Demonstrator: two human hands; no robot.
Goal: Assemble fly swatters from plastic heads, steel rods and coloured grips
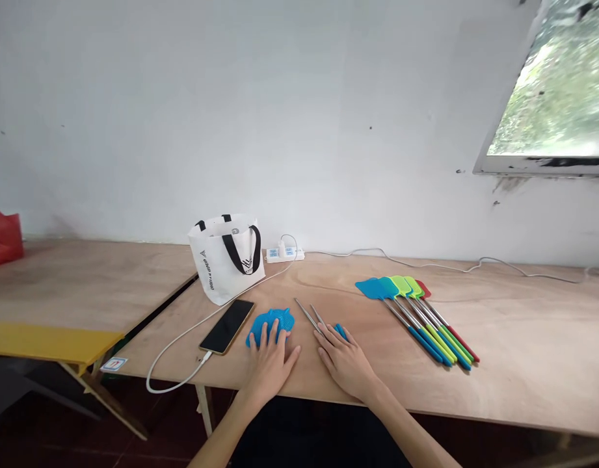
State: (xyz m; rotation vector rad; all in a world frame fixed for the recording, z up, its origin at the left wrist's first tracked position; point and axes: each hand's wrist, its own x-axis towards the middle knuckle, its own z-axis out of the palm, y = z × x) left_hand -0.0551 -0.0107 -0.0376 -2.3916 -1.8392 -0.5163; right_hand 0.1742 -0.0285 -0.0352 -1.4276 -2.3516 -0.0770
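My left hand (270, 361) lies palm down with fingers spread, its fingertips on blue fly swatter heads (283, 318); how many are stacked there I cannot tell. My right hand (345, 363) rests flat, fingers stretched out, over two metal swatter rods (306, 314). A blue handle (341, 330) shows beside its fingers, and the rest of the rods is hidden beneath it. To the right, several assembled fly swatters (421, 318) with blue, green and red heads and handles lie fanned and overlapping, apart from my right hand.
A black phone (228, 326) on a white charging cable (155, 364) lies left of my left hand. Behind stand a white tote bag (216, 260) and a power strip (274, 255) by the wall. The wooden table's front edge (499, 424) runs close to me.
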